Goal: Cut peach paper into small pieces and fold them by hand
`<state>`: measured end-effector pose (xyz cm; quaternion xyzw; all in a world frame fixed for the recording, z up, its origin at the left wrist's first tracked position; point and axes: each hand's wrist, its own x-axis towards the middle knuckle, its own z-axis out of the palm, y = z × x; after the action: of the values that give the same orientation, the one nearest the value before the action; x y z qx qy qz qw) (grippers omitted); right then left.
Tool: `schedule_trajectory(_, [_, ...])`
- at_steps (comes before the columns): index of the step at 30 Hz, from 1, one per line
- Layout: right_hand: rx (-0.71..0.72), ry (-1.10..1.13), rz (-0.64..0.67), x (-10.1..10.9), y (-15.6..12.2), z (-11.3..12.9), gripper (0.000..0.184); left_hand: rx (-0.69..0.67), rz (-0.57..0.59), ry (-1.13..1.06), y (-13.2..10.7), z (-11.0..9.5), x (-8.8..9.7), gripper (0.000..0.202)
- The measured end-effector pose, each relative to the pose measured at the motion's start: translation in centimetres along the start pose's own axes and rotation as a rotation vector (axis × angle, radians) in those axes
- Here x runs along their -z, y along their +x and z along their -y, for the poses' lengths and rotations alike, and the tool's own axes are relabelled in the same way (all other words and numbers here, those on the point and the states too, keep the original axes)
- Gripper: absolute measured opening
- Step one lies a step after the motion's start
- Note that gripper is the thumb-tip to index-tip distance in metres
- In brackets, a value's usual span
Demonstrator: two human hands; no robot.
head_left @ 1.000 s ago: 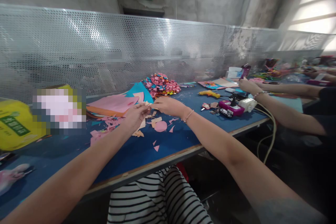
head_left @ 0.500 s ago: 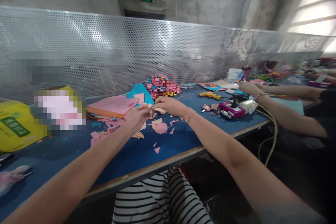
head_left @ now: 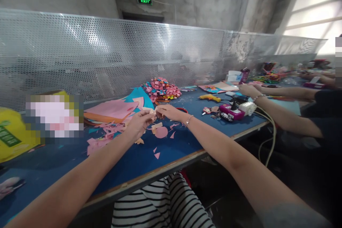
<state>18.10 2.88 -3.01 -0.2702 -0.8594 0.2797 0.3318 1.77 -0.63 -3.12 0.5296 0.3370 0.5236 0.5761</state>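
Note:
Over the blue table, my left hand (head_left: 139,124) and my right hand (head_left: 171,112) are close together, their fingertips nearly touching. My left fingers pinch a small cream craft-sheet piece (head_left: 152,111). The bent right fingers are at the same piece, and what lies inside them is hidden. A red loop (head_left: 182,109), perhaps a scissors handle, shows just behind my right wrist. Below the hands lie a pink round cutout (head_left: 161,132) and pink triangular scraps (head_left: 156,155). Pink, orange and blue sheets (head_left: 112,110) are stacked behind my left hand.
A pile of small coloured pieces (head_left: 162,89) stands near the perforated metal screen (head_left: 107,53). To the right are a yellow glue gun (head_left: 210,98), a purple box (head_left: 232,112) and a white power strip (head_left: 247,107). A co-worker's arms (head_left: 283,107) reach in from the right. Yellow bag (head_left: 16,131) at left.
The view has shifted slightly, so the scene sits a little further left. My right fingers have curled closer to the left ones. The red loop now shows behind my right wrist.

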Motion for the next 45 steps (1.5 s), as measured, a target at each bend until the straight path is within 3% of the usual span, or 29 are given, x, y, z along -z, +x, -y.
schedule_trajectory(3, [-0.075,0.185,0.03,-0.4,-0.1,0.7,0.031,-0.015,0.006,0.052,-0.1,-0.1,-0.2,0.019])
schedule_trajectory(7, [-0.091,0.243,0.025,-0.7,-0.2,1.2,0.028,-0.029,-0.014,0.107,-0.3,-0.2,-0.5,0.022])
schedule_trajectory(15, [-0.065,0.114,0.033,-0.4,-0.2,1.1,0.025,-0.023,-0.075,0.101,-0.5,-0.2,-0.7,0.03])
schedule_trajectory(25, [-0.056,0.018,0.003,-0.3,-0.2,0.9,0.022,-0.029,-0.106,0.065,-0.6,-0.2,-0.8,0.025])
schedule_trajectory(33, [-0.115,0.332,-0.034,-0.7,0.2,0.1,0.029,-0.119,-0.141,0.181,0.1,0.2,0.0,0.03])
schedule_trajectory(42, [-0.048,0.027,-0.033,-0.8,0.1,0.3,0.028,-0.097,-0.111,0.257,-0.2,0.3,-0.1,0.034])
schedule_trajectory(45, [-0.01,-0.086,-0.115,-0.6,0.0,0.7,0.027,-0.052,-0.141,0.238,-0.2,0.2,-0.2,0.032])
